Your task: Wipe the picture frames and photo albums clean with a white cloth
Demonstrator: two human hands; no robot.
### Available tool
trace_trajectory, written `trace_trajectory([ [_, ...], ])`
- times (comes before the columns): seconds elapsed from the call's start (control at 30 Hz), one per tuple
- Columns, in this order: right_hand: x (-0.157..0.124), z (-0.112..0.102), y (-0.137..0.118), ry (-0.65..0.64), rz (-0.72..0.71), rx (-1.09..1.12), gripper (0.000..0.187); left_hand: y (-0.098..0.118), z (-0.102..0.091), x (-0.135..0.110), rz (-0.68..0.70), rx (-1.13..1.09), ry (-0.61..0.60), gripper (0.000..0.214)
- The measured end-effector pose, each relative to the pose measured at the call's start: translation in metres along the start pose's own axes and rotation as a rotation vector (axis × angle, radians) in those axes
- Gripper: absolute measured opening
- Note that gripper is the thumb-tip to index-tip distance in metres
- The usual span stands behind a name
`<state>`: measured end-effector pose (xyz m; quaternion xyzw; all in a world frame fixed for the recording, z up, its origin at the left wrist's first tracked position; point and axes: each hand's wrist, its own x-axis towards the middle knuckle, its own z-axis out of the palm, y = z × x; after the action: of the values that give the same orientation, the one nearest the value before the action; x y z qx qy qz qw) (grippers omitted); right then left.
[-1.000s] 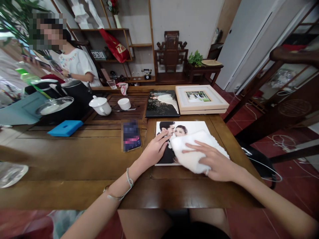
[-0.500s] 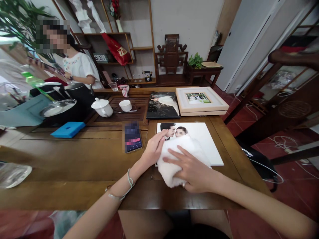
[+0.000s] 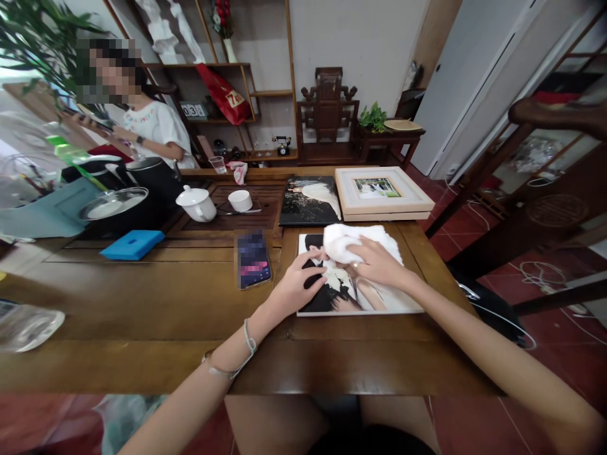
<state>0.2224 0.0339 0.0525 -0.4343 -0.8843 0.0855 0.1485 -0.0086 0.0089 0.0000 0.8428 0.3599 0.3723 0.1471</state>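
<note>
A photo panel showing a couple lies flat on the wooden table in front of me. My right hand presses a bunched white towel onto the panel's upper part, its fingers closed over the cloth. Part of the picture is hidden under the towel and that hand. At the panel's left side rests my left hand, fingers somewhat spread, their tips on the picture and nothing held. A phone lies just left of this hand.
Behind the panel are a dark photo panel and a pale framed photo. A blue sponge block, a lidded white cup and a small white bowl stand leftward. Another person is across the table.
My right hand has moved the towel up and away from me, uncovering the lower picture. My left hand has shifted slightly nearer me, its fingers more spread.
</note>
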Motion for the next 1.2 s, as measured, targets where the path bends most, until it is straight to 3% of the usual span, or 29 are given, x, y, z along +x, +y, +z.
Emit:
trace_trajectory([
  [0.1,0.03,0.011,-0.012,-0.004,-0.071,0.011,0.039,0.003,-0.005,0.002,-0.15,-0.057,0.109,0.017],
  [0.2,0.025,0.016,-0.019,-0.03,-0.147,0.018,0.042,0.0,-0.005,0.002,-0.332,-0.147,0.264,0.018],
  [0.4,-0.062,0.001,-0.042,-0.194,-0.441,0.097,0.047,-0.012,0.001,-0.001,-0.553,-0.429,0.331,0.036],
  [0.53,-0.112,-0.011,-0.042,-0.199,-0.43,0.126,0.04,-0.008,-0.003,0.0,-0.73,-0.619,0.371,0.048],
  [0.6,-0.127,-0.011,-0.034,-0.102,-0.361,0.087,0.03,-0.002,-0.009,0.002,-0.881,-0.759,0.348,0.056],
  [0.7,-0.139,-0.004,-0.027,0.063,-0.289,-0.012,0.018,0.012,-0.018,0.009,-1.029,-0.948,0.212,0.054],
  [0.8,-0.14,0.006,-0.033,0.192,-0.249,-0.08,0.021,0.026,-0.027,0.016,-0.983,-1.04,0.115,0.033],
  [0.93,-0.129,0.016,-0.043,0.472,-0.141,-0.045,0.034,0.045,-0.037,0.023,-0.941,-1.076,0.167,0.021],
  [1.03,-0.121,0.021,-0.038,0.584,-0.124,0.039,0.047,0.058,-0.046,0.027,-0.925,-1.069,0.19,0.024],
  [1.13,-0.119,0.022,-0.025,0.726,-0.142,0.09,0.025,0.07,-0.051,0.031,-0.838,-1.111,0.211,0.021],
  [1.2,-0.117,0.018,-0.02,0.885,-0.065,0.074,0.008,0.076,-0.047,0.032,-0.749,-1.152,0.238,0.026],
])
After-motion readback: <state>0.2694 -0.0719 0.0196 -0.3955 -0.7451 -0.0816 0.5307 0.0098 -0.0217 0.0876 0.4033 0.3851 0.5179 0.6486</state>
